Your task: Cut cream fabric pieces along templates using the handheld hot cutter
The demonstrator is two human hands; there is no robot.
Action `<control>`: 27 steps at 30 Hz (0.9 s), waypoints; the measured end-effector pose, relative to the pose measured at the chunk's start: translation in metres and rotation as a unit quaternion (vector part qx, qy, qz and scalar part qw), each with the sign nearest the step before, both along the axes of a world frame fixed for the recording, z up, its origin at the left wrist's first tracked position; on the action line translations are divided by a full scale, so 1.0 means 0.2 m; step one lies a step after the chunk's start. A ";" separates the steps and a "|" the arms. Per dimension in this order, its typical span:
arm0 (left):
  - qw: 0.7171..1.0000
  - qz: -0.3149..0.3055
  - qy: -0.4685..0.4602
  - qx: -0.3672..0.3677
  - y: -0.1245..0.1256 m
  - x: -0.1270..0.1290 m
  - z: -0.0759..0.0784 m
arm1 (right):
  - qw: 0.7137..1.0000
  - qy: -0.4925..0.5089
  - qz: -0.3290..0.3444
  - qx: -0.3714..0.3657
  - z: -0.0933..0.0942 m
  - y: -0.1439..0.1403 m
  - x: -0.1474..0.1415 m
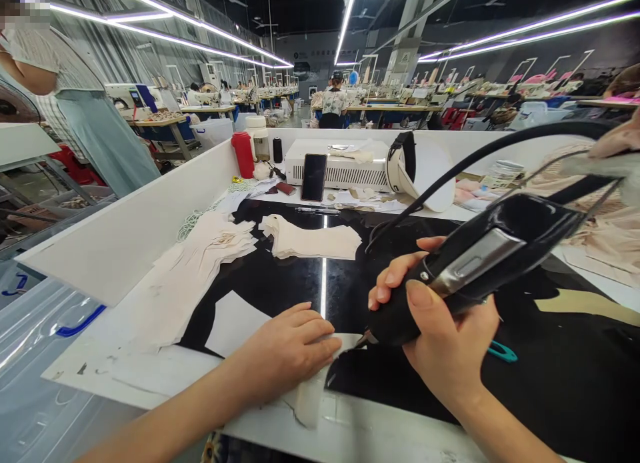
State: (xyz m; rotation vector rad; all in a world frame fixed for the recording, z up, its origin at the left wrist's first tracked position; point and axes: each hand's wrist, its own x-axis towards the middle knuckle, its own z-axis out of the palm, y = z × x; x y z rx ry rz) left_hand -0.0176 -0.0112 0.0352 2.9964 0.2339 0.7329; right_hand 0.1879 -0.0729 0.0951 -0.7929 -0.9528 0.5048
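My right hand (447,333) is wrapped around a black corded hand tool (493,249) with a silver plate on its side. The tool's narrow metal tip points down to the left, at the edge of a pale fabric piece (307,401); whether it touches cannot be told. Pressed flat on that piece, my left hand (293,346) has its fingers stretched out and grips nothing. Part of the fabric is hidden under the palm. A white sheet (235,323) lies just beyond the left hand. Everything rests on a glossy black board (400,409).
A pale fabric stack (317,239) and a larger fanned pile (195,269) lie at the back and left. Behind stand a phone (314,176), a vented white box (340,163) and a red bottle (243,155). A teal tool (503,351) lies right of my right hand.
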 end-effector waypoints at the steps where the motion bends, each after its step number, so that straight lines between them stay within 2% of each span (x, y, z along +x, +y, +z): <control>1: 1.000 0.002 -0.005 0.003 0.00 0.00 0.00 | 1.000 -0.001 0.002 0.001 0.00 0.00 0.00; 16: 1.000 0.000 -0.017 0.007 -0.01 -0.02 -0.01 | 1.000 0.014 0.013 0.014 0.01 -0.01 0.00; 20: 1.000 0.003 -0.022 0.015 -0.02 -0.02 0.01 | 1.000 0.012 0.010 0.015 0.01 0.00 -0.01; 23: 0.999 0.025 -0.023 0.001 -0.05 -0.03 0.03 | 1.000 0.000 0.014 0.016 0.01 -0.01 -0.01; 27: 0.995 0.084 -0.034 -0.028 -0.14 -0.04 0.03 | 1.000 -0.008 0.015 0.009 0.00 -0.03 -0.01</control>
